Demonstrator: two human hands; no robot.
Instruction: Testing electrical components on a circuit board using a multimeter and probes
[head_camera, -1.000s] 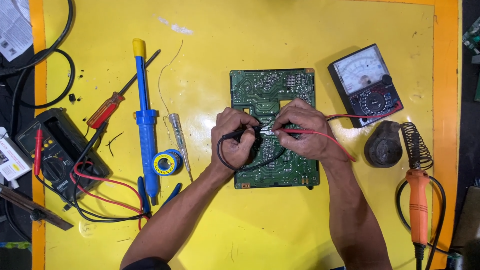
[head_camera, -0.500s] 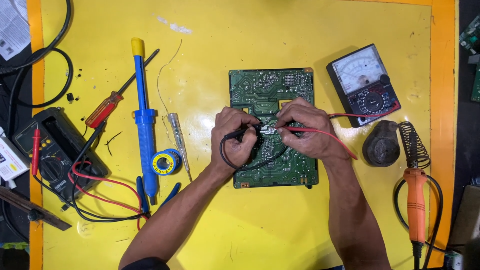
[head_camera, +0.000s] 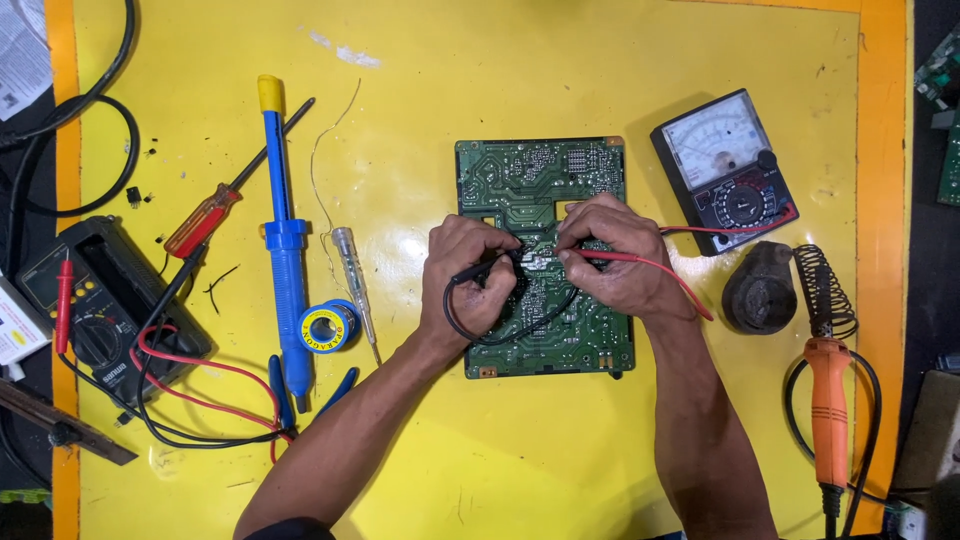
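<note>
A green circuit board (head_camera: 535, 180) lies solder side up on the yellow mat. My left hand (head_camera: 465, 275) grips a black test probe (head_camera: 480, 272) with its tip on the board's middle. My right hand (head_camera: 612, 255) grips a red test probe (head_camera: 625, 258), its tip touching the board close to the black one. The red lead runs right to an analog multimeter (head_camera: 725, 170) standing beside the board. The black lead loops under my left hand across the board.
Left of the board lie a tester screwdriver (head_camera: 352, 275), a solder reel (head_camera: 328, 325), a blue desoldering pump (head_camera: 285, 240), a red-handled screwdriver (head_camera: 205, 220) and a black digital multimeter (head_camera: 95, 300) with leads. An orange soldering iron (head_camera: 828, 400) in its coil stand sits right.
Both hands stay on the board with the probes; the probe tips shift only slightly. The view has drifted a little.
</note>
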